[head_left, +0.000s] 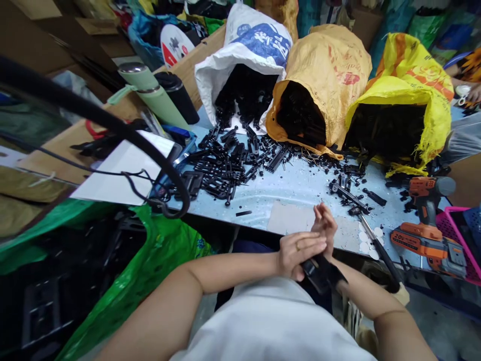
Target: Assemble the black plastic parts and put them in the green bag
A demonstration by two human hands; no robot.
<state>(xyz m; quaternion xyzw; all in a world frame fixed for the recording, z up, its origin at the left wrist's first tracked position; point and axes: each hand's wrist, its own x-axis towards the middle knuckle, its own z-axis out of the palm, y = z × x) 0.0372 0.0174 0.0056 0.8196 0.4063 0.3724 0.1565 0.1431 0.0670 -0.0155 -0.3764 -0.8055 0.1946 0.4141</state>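
Observation:
My left hand [300,253], with a ring on one finger, lies across the palm side of my right hand [325,228] just off the table's front edge. Between the two is a dark, flat black plastic part [319,275], blurred and partly covered. My left thumb is tucked by its near end, and the left fingers press over it. The right fingers point up and are a little curled; their hold on the part is partly hidden. On the table just ahead lies a grey mat [291,218]. A long-handled tool [376,240] rests right of my hands.
White [259,45], orange [330,65] and yellow [406,85] sacks of black parts line the back. Loose black parts [221,165] cover the left. A cordless drill [428,225] stands right, a green bag [169,240] left. A black cable [112,120] arcs across.

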